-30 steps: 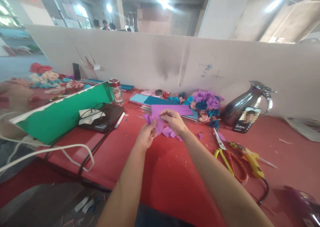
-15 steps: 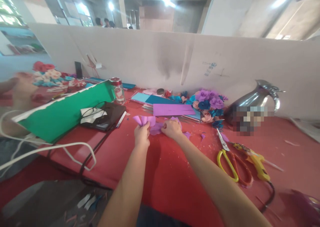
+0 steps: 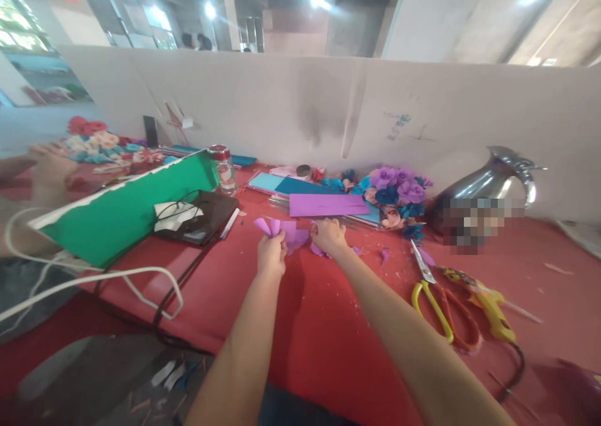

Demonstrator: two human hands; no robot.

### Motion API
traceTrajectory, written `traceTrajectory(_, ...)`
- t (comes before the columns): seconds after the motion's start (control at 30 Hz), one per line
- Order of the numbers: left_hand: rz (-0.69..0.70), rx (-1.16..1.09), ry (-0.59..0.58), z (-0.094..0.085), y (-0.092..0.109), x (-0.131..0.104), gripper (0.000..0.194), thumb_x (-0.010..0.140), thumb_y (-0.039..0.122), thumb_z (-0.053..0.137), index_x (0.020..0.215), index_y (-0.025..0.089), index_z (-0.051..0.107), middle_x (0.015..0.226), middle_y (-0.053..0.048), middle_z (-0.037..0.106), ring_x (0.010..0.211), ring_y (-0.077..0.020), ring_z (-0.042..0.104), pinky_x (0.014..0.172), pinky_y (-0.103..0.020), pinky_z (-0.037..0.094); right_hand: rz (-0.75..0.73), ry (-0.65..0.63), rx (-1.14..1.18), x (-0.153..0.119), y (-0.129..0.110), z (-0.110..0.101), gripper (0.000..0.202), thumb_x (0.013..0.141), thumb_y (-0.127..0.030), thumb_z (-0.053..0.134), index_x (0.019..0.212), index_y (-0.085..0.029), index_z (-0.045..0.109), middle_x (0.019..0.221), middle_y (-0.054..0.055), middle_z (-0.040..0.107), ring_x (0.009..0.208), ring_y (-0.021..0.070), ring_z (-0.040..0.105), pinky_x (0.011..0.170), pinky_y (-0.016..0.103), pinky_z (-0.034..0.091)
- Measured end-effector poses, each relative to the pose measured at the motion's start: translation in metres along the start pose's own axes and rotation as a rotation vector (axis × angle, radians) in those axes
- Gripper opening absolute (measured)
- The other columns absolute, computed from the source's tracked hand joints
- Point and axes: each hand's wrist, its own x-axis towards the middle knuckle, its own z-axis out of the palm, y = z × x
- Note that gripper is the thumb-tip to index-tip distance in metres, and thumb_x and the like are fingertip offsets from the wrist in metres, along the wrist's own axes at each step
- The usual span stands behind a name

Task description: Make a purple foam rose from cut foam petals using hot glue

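Note:
Between the thumb and fingers of my left hand (image 3: pixel 272 254) are curved purple paper petals (image 3: pixel 268 227), pinched at their lower end. Another flat purple paper piece (image 3: pixel 295 235) shows just right of that hand; whether it is held too, I cannot tell. My right hand (image 3: pixel 330 237) is a short way to the right, its fingers curled down on a purple paper petal (image 3: pixel 317 250) at the table. Its fingertips are partly hidden. Behind both hands lies a purple paper sheet (image 3: pixel 328 205) on blue sheets.
Scissors (image 3: pixel 428 288) and a yellow glue gun (image 3: pixel 491 307) lie on the right, before a metal jug (image 3: pixel 474 194). Paper flowers (image 3: pixel 397 188) stand behind. On the left are a green board (image 3: pixel 131 207), a glass jar (image 3: pixel 223 172), a white cable (image 3: pixel 141 270) and another person's hands (image 3: pixel 54 160).
My right hand has shifted slightly, and purple paper now shows below its fingers instead of behind them. My left hand still grips the petals. The view has moved a little.

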Motion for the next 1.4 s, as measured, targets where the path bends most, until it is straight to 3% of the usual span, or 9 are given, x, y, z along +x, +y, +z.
traceTrajectory(0.1, -0.006, 0.021, 0.023, 0.0, 0.0, -0.001, 0.03, 0.059, 0.006, 0.069, 0.063, 0.017, 0.041, 0.046, 0.01, 0.041, 0.037, -0.0017, 0.037, 0.04, -0.014, 0.026, -0.015, 0.0, -0.046, 0.001, -0.005, 0.003, 0.026, 0.079, -0.011, 0.049, 0.095, -0.014, 0.07, 0.104, 0.017, 0.066, 0.108, 0.0316, 0.051, 0.085, 0.044, 0.036)
traceTrajectory(0.23, 0.009, 0.029, 0.037, 0.0, 0.0, -0.001, 0.03, 0.062, 0.008, 0.068, 0.065, 0.018, 0.039, 0.046, 0.011, 0.038, 0.037, -0.0018, 0.037, 0.041, -0.014, 0.027, 0.028, 0.031, -0.037, -0.001, -0.009, 0.012, 0.033, 0.078, -0.01, 0.048, 0.107, -0.01, 0.064, 0.111, 0.021, 0.063, 0.111, 0.0322, 0.05, 0.087, 0.045, 0.036)
traceTrajectory(0.5, 0.068, -0.014, 0.048, 0.0, -0.001, 0.001, 0.026, 0.065, 0.011, 0.064, 0.068, 0.019, 0.039, 0.047, 0.012, 0.037, 0.037, -0.0023, 0.035, 0.041, -0.015, 0.025, 0.142, 0.105, 0.163, -0.004, 0.001, 0.013, 0.032, 0.077, -0.006, 0.045, 0.105, -0.015, 0.058, 0.113, 0.014, 0.061, 0.108, 0.0256, 0.052, 0.083, 0.034, 0.037)
traceTrajectory(0.73, 0.433, -0.192, 0.163, -0.001, 0.003, 0.006, 0.028, 0.065, 0.023, 0.067, 0.07, 0.02, 0.04, 0.054, 0.012, 0.037, 0.04, -0.0008, 0.03, 0.043, -0.017, 0.024, -0.006, 0.043, 0.16, -0.021, -0.004, 0.017, 0.021, 0.078, -0.012, 0.048, 0.089, -0.018, 0.065, 0.105, 0.01, 0.065, 0.105, 0.0269, 0.052, 0.078, 0.034, 0.035)
traceTrajectory(0.9, 0.352, -0.174, 0.12, 0.0, 0.003, 0.004, 0.03, 0.061, 0.021, 0.07, 0.068, 0.019, 0.041, 0.051, 0.012, 0.038, 0.038, -0.0008, 0.028, 0.041, -0.017, 0.021, 0.015, 0.165, 0.253, -0.028, 0.004, 0.012, 0.025, 0.08, -0.014, 0.049, 0.098, -0.021, 0.066, 0.113, 0.009, 0.063, 0.109, 0.0265, 0.051, 0.084, 0.036, 0.038)
traceTrajectory(1.0, 0.229, -0.103, 0.034, 0.002, 0.002, 0.001, 0.036, 0.057, 0.02, 0.074, 0.063, 0.019, 0.038, 0.046, 0.013, 0.033, 0.036, -0.001, 0.026, 0.04, -0.018, 0.017, 0.079, 0.299, 0.49, -0.03, 0.017, 0.001, 0.028, 0.078, -0.012, 0.046, 0.096, -0.021, 0.065, 0.108, 0.007, 0.065, 0.105, 0.0227, 0.054, 0.084, 0.033, 0.04)
traceTrajectory(1.1, 0.141, -0.025, -0.158, 0.005, -0.003, -0.006, 0.039, 0.052, 0.019, 0.078, 0.06, 0.018, 0.04, 0.043, 0.013, 0.031, 0.035, -0.001, 0.024, 0.039, -0.018, 0.013, 0.138, 0.378, 0.876, -0.041, 0.028, -0.008, 0.02, 0.08, -0.023, 0.046, 0.091, -0.019, 0.063, 0.093, 0.005, 0.068, 0.088, 0.0185, 0.059, 0.077, 0.029, 0.043)
traceTrajectory(1.27, 0.065, 0.146, -0.415, 0.011, -0.014, -0.023, 0.033, 0.047, 0.02, 0.082, 0.067, 0.015, 0.055, 0.048, 0.007, 0.047, 0.039, -0.0035, 0.035, 0.04, -0.019, 0.022, 0.147, 0.034, 1.442, -0.072, 0.021, -0.01, 0.034, 0.073, -0.05, 0.059, 0.087, -0.019, 0.061, 0.084, 0.003, 0.067, 0.071, 0.0144, 0.061, 0.065, 0.025, 0.044)
traceTrajectory(1.4, 0.064, 0.222, -0.448, 0.012, -0.017, -0.034, 0.033, 0.045, 0.02, 0.084, 0.07, 0.012, 0.063, 0.056, 0.002, 0.057, 0.044, -0.0061, 0.043, 0.044, -0.02, 0.03, 0.16, 0.077, 1.544, -0.084, 0.012, -0.002, 0.027, 0.064, -0.039, 0.068, 0.079, -0.019, 0.061, 0.071, -0.001, 0.063, 0.063, 0.0117, 0.056, 0.064, 0.025, 0.044)
